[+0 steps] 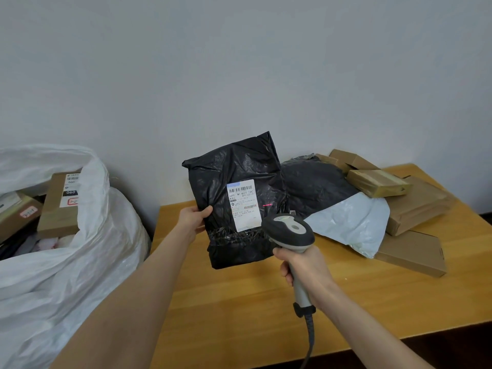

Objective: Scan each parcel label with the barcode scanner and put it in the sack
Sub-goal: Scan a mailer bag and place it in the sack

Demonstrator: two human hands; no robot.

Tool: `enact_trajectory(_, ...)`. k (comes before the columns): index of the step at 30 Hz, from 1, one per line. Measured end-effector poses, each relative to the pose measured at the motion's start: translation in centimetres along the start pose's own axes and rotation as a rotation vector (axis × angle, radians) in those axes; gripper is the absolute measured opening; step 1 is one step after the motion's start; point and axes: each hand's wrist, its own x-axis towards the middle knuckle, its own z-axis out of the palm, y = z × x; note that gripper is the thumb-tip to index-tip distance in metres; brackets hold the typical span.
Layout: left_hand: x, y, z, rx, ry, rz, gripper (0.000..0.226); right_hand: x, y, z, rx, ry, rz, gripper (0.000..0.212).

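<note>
We hold the black parcel [234, 198] up in the air, over the back of the desk [239, 302], so that its white label [243, 206] faces us and does not lie flat. Our left hand [193, 218] pinches the parcel at its left edge. The thumb is on the front, and the other fingers are hidden behind the bag. We hold it at the side so that the hand does not cover the label. Our right hand [303, 267] is wrapped tight round the handle of the barcode scanner [291, 230], with the scanner's head pointed at the parcel. A small red line [267, 205] shines on the black plastic just to the right of the label, not on the bars. We think the scanner must turn a little to the left before it can read them. The big white sack [80, 235] stands open at our left, beside the desk, with a brown box [60, 206] and other parcels inside. That is the side of the hand that holds the parcel, so the way into the sack is short. More parcels wait in a heap at the back right of the desk: another black bag [314, 185], a white bag [351, 222] and some flat brown boxes [415, 206]. We think the soft bag may bend and hide the bars.
</note>
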Motion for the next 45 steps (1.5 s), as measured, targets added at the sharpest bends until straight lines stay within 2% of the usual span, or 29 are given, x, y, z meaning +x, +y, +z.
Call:
enact_trajectory(8, 0.4, 0.0, -0.7, -0.003, -0.009, 0.002, 0.036, 0.0, 0.0, 0.7, 0.008, 0.007, -0.008, 0.023)
enact_trajectory(14, 0.0, 0.3, -1.4, 0.011, -0.003, 0.014, 0.040, -0.1, -0.2, 1.2, 0.099, -0.059, -0.007, 0.015)
enact_trajectory(19, -2.2, 1.8, -2.9, -0.053, 0.005, 0.075, 0.040, 1.0, -2.9, 2.1, 0.192, -0.105, -0.082, 0.013)
enact_trajectory(22, -4.5, 3.6, -5.2, -0.094, 0.049, 0.117, 0.033, 2.0, -5.6, 4.3, 0.226, -0.171, -0.119, 0.010)
enact_trajectory(25, -6.8, 5.7, -9.7, -0.162, 0.133, 0.165, 0.026, 1.8, -8.6, 8.3, 0.260, -0.300, -0.157, 0.008)
enact_trajectory(30, -9.7, 7.3, -21.0, -0.233, 0.388, 0.181, 0.027, 0.1, -12.2, 16.0, 0.271, -0.480, -0.184, 0.011)
enact_trajectory(32, -10.5, 7.0, -25.5, -0.265, 0.482, 0.160, 0.029, -0.6, -13.3, 19.1, 0.252, -0.545, -0.192, 0.013)
enact_trajectory(37, -10.0, 5.6, -36.5, -0.284, 0.668, 0.048, 0.015, -1.2, -15.6, 27.4, 0.226, -0.644, -0.159, 0.010)
enact_trajectory(41, -5.6, 4.3, -43.5, -0.235, 0.708, -0.062, 0.020, -0.1, -16.8, 35.2, 0.200, -0.642, -0.166, 0.009)
enact_trajectory(45, 1.0, 4.1, -48.7, -0.267, 0.639, -0.120, 0.017, 2.0, -17.7, 43.6, 0.196, -0.594, -0.147, 0.011)
